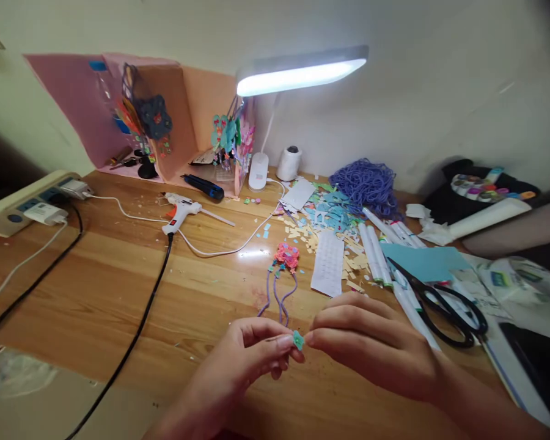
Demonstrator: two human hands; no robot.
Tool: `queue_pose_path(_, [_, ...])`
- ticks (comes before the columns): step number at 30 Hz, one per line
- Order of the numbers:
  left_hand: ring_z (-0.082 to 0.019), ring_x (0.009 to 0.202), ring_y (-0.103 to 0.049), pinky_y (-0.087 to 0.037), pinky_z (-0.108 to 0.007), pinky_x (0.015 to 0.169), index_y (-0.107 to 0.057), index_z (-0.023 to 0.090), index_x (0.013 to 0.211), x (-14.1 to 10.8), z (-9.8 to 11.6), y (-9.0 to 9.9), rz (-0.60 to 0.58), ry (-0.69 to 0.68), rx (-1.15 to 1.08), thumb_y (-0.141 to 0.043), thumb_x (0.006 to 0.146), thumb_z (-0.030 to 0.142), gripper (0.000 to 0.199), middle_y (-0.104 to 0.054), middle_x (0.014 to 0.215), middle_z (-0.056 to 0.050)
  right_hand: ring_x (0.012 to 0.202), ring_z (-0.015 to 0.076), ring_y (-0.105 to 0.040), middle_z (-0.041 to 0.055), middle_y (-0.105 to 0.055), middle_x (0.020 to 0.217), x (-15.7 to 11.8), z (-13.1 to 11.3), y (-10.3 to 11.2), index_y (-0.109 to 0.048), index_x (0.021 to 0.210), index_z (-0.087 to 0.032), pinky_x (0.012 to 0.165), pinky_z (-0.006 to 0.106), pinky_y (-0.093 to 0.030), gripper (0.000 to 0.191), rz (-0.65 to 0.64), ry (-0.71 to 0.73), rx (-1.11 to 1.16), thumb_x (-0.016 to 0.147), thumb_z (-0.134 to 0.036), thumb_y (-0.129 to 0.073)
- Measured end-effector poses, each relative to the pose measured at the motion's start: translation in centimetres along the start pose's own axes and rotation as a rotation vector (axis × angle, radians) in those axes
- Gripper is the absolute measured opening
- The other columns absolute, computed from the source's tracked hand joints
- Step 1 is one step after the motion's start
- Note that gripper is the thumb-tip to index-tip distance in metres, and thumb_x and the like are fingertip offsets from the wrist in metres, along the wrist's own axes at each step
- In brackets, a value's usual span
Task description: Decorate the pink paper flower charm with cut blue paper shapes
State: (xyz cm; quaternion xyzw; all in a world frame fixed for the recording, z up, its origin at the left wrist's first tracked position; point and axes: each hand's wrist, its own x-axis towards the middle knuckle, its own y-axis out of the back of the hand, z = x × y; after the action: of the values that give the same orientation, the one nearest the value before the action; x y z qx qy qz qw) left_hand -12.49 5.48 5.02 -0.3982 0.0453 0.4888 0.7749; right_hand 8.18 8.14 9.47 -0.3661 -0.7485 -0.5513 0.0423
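Between the thumb and fingers of my left hand [261, 351] is a small teal flower-shaped piece [297, 340] with a lighter green middle. My right hand [362, 339] comes in from the right, its fingers pressed together and the tips right beside the piece; whether they grip its edge or something tiny is hidden. Just beyond my hands lies a pink-red flower ornament [287, 255] with small stars at its lower edge. Purple cords [282, 299] run from it toward my left hand, which covers their near ends.
A white glue gun [180, 215] lies at left, its black cord [142, 324] crossing the table. Black scissors [444, 308] and markers [374, 253] lie at right. Paper scraps [332, 211], purple yarn [366, 183] and a lit lamp [302, 74] are behind. A power strip [9, 208] sits far left.
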Motion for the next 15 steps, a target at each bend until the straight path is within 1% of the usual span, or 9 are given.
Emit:
queue_pose_path(4, [-0.007, 0.057, -0.049, -0.037, -0.017, 0.057, -0.074, 0.018, 0.07, 0.6, -0.5, -0.7, -0.013, 0.044, 0.036, -0.075, 0.071, 0.034, 0.016, -0.069, 0.071, -0.002, 0.078, 0.0136, -0.064, 0.0041, -0.072, 0.086, -1.4, 0.2, 0.5, -0.064, 0.106, -0.019, 0.075, 0.023, -0.051, 0.02, -0.012, 0.016, -0.003, 0.093, -0.013, -0.049])
queue_pose_path(9, [-0.005, 0.056, -0.047, -0.036, -0.017, 0.058, -0.073, 0.016, 0.072, 0.9, -0.9, -1.0, -0.043, 0.072, 0.074, -0.075, 0.073, 0.034, 0.018, -0.067, 0.069, 0.0, 0.072, 0.0142, -0.06, 0.006, -0.07, 0.08, -1.8, 0.3, 0.3, -0.064, 0.097, -0.012, 0.067, 0.024, -0.052, 0.023, 0.105, 0.08, -0.023, 0.097, -0.013, -0.041])
queue_pose_path(15, [-0.004, 0.057, -0.048, -0.036, -0.015, 0.057, -0.073, 0.015, 0.073, 1.1, -1.3, -1.4, -0.043, 0.081, 0.073, -0.074, 0.074, 0.033, 0.019, -0.067, 0.069, 0.0, 0.072, 0.0146, -0.059, 0.0073, -0.069, 0.078, -1.8, 0.2, 0.8, -0.062, 0.093, -0.009, 0.069, 0.024, -0.052, 0.029, 0.083, 0.134, -0.057, 0.098, -0.012, -0.034])
